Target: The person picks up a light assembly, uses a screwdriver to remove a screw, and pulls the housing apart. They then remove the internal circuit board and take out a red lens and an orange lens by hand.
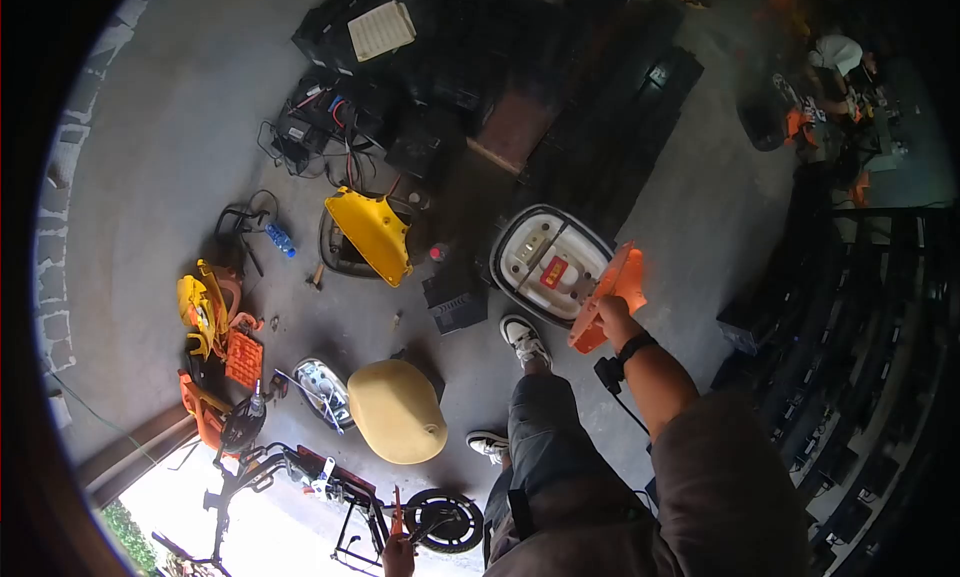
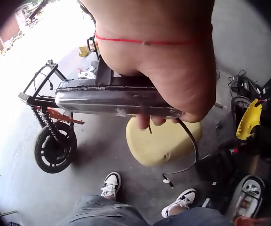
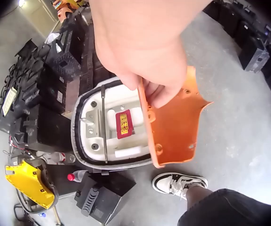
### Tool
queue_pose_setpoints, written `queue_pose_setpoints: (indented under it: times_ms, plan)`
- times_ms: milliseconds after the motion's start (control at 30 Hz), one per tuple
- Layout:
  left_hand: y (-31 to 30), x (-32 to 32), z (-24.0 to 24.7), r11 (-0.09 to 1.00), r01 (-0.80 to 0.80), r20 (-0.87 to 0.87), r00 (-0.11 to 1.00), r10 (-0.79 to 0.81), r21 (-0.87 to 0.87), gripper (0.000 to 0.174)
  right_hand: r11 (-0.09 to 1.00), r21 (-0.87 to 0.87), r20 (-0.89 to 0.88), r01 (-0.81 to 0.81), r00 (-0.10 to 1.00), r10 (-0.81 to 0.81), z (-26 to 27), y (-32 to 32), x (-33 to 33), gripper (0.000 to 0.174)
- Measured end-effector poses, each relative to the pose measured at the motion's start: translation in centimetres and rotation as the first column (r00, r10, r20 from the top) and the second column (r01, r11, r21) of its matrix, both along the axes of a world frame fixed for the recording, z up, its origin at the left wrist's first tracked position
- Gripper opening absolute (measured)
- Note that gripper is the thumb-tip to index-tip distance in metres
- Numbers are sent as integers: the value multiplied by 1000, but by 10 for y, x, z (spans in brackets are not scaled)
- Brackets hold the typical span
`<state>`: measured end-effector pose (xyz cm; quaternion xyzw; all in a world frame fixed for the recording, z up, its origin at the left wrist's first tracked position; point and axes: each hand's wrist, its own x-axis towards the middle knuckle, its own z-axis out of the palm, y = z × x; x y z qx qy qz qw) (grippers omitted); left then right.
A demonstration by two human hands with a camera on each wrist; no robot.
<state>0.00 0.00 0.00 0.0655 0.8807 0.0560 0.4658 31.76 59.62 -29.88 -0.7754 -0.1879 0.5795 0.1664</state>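
Note:
My right hand [image 1: 617, 320] pinches the edge of an orange plastic panel [image 3: 175, 125], a curved scooter body part with screw holes. The panel is held up beside an overturned scooter seat [image 3: 131, 153], whose white underside bears a red label, and hides part of it. At the lower edge of the head view is my left hand [image 1: 398, 555], with a narrow orange piece [image 1: 397, 512] showing just above it. In the left wrist view its fingers [image 2: 142, 122] curl under a long dark part [image 2: 107, 100] with a glossy edge; a black cable [image 2: 192, 136] hangs from its end.
A stripped scooter frame with a wheel [image 1: 440, 520] stands near my left hand. Around it are a beige seat [image 1: 395, 412], a yellow panel [image 1: 370, 232] and more orange and yellow parts. Black boxes line the right side [image 1: 830, 377]. Another person [image 1: 835, 57] works at far right.

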Motion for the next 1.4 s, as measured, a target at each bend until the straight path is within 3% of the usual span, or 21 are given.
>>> queue_pose_setpoints:
  times_ms: [33,67,133,167,233,300,367,467,600,667,767,800,867,967,1033,1067,1100,1167,1233,1300,1400]
  plan:
    - [33,-6,4,997,-56,-2,998,56,46,26,1000,12,-16,-6,1000,6,-5,9,-8,40]
    - [45,-12,1,1000,28,85,996,-27,-9,38,915,200,172,-350,932,319,-111,-1,6,36]
    - [17,10,-14,971,134,-1,991,-136,198,32,912,89,552,-402,781,290,17,0,-47,35]
    - [1,13,-2,925,247,-130,967,-218,288,28,927,52,517,-371,804,293,105,-16,-102,32]
    - [-123,15,-71,784,330,-216,943,-253,526,26,771,221,216,-597,801,558,-22,-51,-129,32]
    - [-94,45,-5,943,-181,-73,975,208,279,18,846,147,-247,-513,809,534,69,-97,-188,34]
    - [-123,63,19,913,-304,-39,945,326,274,22,766,276,-335,-580,689,642,122,-153,-217,33]
    - [-262,98,-11,743,-640,48,763,644,196,25,168,607,104,-777,287,952,161,-238,-200,24]
    - [-369,146,-39,540,-827,93,557,825,158,27,-172,295,63,-940,-160,985,225,-301,-127,37]
    - [-430,181,-94,483,-860,132,504,853,164,31,-393,221,642,-893,-170,748,242,-310,-80,53]
    - [-461,223,-141,362,-924,273,383,883,126,53,-418,52,781,-907,-224,583,292,-298,-34,42]
    - [-442,218,-139,491,-870,64,492,868,38,26,-468,141,789,-873,-186,585,304,-291,-17,41]
    - [-402,208,-101,586,-810,164,573,803,-35,28,-552,210,795,-807,-187,576,323,-268,-13,40]
    - [-367,191,-116,631,-755,195,656,729,180,28,-347,-260,492,-901,-432,756,323,-251,-18,32]
    - [-337,171,-91,565,-710,87,652,754,421,27,391,-121,441,-913,303,845,274,-234,6,31]
    - [-330,169,-101,455,-719,108,587,802,525,26,419,-29,470,-908,357,807,263,-243,12,36]
    - [-322,165,-100,377,-739,168,546,821,559,26,395,-36,473,-918,333,816,238,-239,29,36]
    - [-319,160,-97,275,-765,228,479,848,582,26,-376,28,806,-926,-201,556,188,-224,59,40]
    - [-316,170,-99,292,-760,241,503,830,581,28,-298,-66,687,-952,-260,679,231,-250,38,37]
    - [-323,186,-116,302,-772,230,495,838,560,28,100,-295,434,-950,-40,900,256,-261,23,31]
    - [-346,214,-137,313,-831,200,440,875,461,27,-124,-236,511,-964,-232,828,251,-259,45,24]
